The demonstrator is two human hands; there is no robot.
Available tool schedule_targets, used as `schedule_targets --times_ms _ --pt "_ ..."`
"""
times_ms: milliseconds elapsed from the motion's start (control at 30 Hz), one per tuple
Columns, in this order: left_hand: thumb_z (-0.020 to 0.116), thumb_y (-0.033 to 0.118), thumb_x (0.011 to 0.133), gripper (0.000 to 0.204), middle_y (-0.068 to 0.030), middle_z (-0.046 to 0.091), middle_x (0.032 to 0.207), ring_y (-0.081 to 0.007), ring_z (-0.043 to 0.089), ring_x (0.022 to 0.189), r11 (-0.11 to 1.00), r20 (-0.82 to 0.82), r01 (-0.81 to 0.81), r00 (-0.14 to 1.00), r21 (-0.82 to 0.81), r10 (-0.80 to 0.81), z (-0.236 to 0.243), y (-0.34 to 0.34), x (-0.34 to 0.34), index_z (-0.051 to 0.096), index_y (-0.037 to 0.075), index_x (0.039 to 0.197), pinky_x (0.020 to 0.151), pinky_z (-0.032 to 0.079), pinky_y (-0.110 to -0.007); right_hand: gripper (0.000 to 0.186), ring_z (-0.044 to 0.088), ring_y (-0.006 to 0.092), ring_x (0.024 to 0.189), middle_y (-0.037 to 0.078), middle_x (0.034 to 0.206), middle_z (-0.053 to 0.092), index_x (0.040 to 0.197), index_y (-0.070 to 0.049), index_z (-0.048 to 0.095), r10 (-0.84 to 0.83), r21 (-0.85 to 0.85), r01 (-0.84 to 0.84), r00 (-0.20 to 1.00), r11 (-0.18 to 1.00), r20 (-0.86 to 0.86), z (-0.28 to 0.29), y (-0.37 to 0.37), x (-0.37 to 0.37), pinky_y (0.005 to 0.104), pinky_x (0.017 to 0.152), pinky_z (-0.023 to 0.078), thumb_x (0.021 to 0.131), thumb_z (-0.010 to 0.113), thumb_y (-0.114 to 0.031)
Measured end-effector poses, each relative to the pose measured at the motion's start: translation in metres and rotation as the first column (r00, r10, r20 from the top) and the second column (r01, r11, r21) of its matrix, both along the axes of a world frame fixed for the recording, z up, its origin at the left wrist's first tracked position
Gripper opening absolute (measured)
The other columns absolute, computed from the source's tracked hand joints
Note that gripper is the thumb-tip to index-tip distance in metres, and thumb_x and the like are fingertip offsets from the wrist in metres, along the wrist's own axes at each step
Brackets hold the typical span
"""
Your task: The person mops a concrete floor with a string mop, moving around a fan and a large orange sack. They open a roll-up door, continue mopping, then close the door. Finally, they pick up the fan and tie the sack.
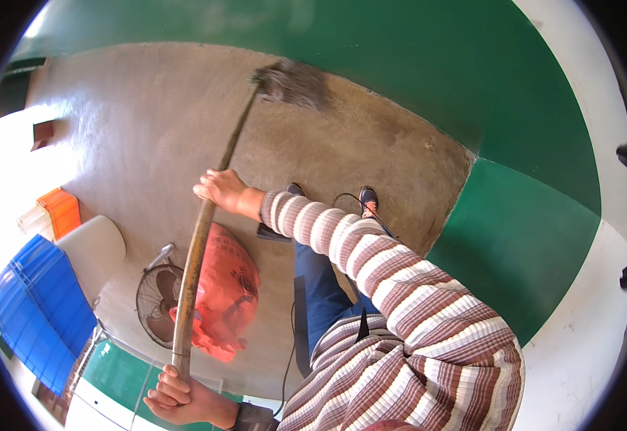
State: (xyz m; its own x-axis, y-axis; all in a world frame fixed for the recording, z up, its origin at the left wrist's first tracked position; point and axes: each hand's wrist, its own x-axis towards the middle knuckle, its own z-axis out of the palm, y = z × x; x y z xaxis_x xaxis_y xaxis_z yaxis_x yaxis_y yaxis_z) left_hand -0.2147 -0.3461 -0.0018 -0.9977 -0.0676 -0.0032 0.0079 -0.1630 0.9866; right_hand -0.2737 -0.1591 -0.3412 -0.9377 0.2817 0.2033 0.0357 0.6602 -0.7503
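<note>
I've got the mop [292, 85] out ahead, its shaggy end on the brownish floor [162, 115] near the green wall [464, 86]. My right grip [221, 189] is closed round the handle [194, 273] partway along; my left grip [175, 396] wraps its near end. Behind the handle — a red bag [226, 287] right, a fan [159, 305] left.

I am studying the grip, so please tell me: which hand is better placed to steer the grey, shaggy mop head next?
Probably the right hand: it grips the long, brown, pole-shaped handle partway along, nearer the mop head, while the left hand grips near the opposite end.
</note>
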Motion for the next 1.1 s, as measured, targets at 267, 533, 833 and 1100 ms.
schedule_targets --times_ms 267,533,833,1100 --pt "0.036 0.017 0.098 0.043 0.0034 0.011 0.047 -0.0086 0.023 0.044 0.784 -0.286 -0.295 0.945 -0.546 0.157 -0.009 -0.011 -0.007 0.02 0.017 0.058 0.059 0.035 -0.026 0.012 0.06 0.0179 0.083 -0.002 0.074 0.06 0.072 -0.019 0.056 0.005 0.158 0.002 0.999 0.987 -0.04 -0.025 -0.084 -0.099 0.0386 0.081 0.042 0.083 0.052 -0.021" --pt "0.035 0.027 0.099 0.034 0.0041 0.024 0.048 -0.0106 0.025 0.036 0.997 -0.297 -0.071 0.953 -0.021 0.061 0.054 -0.071 -0.038 0.035 0.019 0.066 0.048 0.031 -0.031 0.01 0.061 0.025 0.08 0.005 0.07 0.062 0.071 -0.015 0.056 0.124 -0.236 -0.14 0.989 0.961 -0.083 0.03 -0.105 -0.038 0.039 0.079 0.041 0.066 0.065 -0.017" --pt "0.039 0.019 0.097 0.036 0.0027 0.021 0.045 -0.0108 0.027 0.042 0.894 -0.153 -0.381 0.923 -0.237 0.353 0.032 -0.02 -0.012 0.033 0.017 0.061 0.055 0.036 -0.027 0.013 0.062 0.0267 0.075 0.005 0.068 0.061 0.071 -0.014 0.056 0.038 -0.286 -0.008 0.995 0.958 0.097 0.047 -0.036 0.134 0.0405 0.073 0.042 0.064 0.067 -0.017" --pt "0.043 0.019 0.097 0.042 0.0044 0.022 0.047 -0.0075 0.022 0.041 0.983 0.093 0.185 0.978 0.005 -0.185 -0.063 0.108 0.07 0.027 0.018 0.058 0.052 0.034 -0.027 0.012 0.061 0.0265 0.077 0.004 0.071 0.06 0.076 -0.014 0.058 -0.32 -0.056 0.347 0.908 0.936 0.272 0.0 0.086 0.322 0.0398 0.074 0.042 0.068 0.066 -0.017"
